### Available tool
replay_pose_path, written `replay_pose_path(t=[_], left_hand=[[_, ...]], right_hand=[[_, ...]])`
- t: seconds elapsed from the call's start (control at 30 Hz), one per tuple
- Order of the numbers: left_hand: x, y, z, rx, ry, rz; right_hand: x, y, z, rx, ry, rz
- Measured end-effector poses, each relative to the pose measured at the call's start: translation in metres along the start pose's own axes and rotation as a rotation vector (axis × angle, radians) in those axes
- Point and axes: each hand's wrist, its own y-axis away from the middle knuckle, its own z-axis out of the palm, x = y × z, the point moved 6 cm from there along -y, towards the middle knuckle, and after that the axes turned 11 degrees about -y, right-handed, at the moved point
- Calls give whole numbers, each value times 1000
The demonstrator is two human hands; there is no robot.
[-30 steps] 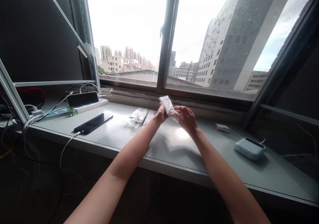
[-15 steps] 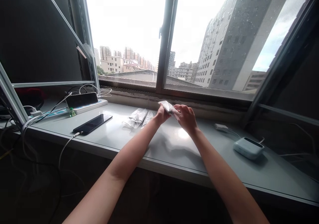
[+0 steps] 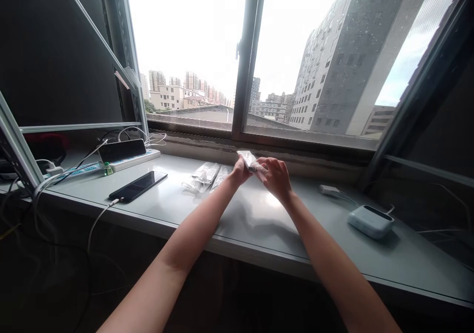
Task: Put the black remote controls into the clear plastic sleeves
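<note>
Clear plastic packet (image 3: 247,159) above counter (image 3: 259,224), between both hands; left hand (image 3: 241,170) gripping its left end, right hand (image 3: 276,175) pinching right end. Forearms reach forward, converging. More packets (image 3: 206,176) on counter, left.

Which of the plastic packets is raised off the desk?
The packet held by the left hand and right hand; the other packets lie on the desk, to its left.

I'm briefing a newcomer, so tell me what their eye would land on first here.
The big bright window behind the desk would likely draw the eye first. Next come the left hand and right hand, together holding a clear plastic packet before it. A black phone lies to their left.
</note>
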Motion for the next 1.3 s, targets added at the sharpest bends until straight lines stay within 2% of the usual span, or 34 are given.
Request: replay_pose_path(t=[0.27,0.47,0.67,0.8,0.97,1.1,1.3], left_hand=[[22,-1,-15,17,137,-3],[33,-5,-39,165,303,33],[46,-1,-74,396,421,108],[49,4,-82,471,485,129],[46,4,-78,441,467,124],[45,0,-71,349,418,142],[47,2,-57,221,353,176]], right_hand=[[-16,-1,9,-141,45,-152],[-27,-2,10,-276,39,-254],[-39,-4,4,-220,26,-350],[-42,-5,4,-193,19,-375],[-38,-7,12,-217,4,-297],[-37,-4,25,-250,-43,-231],[-26,-4,21,-138,-92,-81]])
